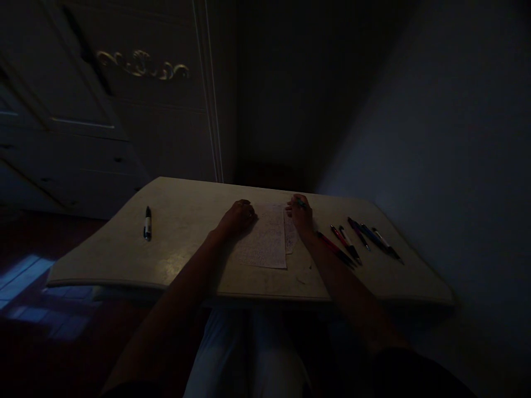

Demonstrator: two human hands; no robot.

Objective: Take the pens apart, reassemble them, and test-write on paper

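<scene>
A sheet of paper [265,240] covered in handwriting lies in the middle of a small pale table [182,260]; a second sheet peeks out under its right edge. My left hand [238,216] rests with curled fingers on the paper's upper left corner. My right hand [299,213] sits at the paper's upper right, closed around a pen [301,203] with a greenish barrel. The room is very dark.
Several pens [360,240] lie in a row on the table to the right of my right hand. A single black and white pen [147,223] lies at the table's left. A panelled cabinet [124,110] stands behind; a wall is on the right.
</scene>
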